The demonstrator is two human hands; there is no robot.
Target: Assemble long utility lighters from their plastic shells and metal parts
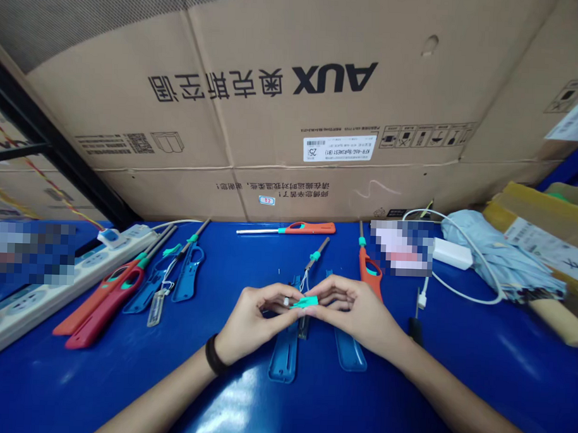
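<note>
Open foreground tabletop, cardboard blocking behind

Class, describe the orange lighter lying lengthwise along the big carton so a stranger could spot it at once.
Find the big AUX carton behind the blue table. Along its foot lies an orange long-nosed lighter with a green collar. Unlike the other orange and red lighters, it lies sideways, metal nozzle pointing left.

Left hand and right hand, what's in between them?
A small green plastic piece, held by both the left hand and the right hand; the head view shows it.
</note>
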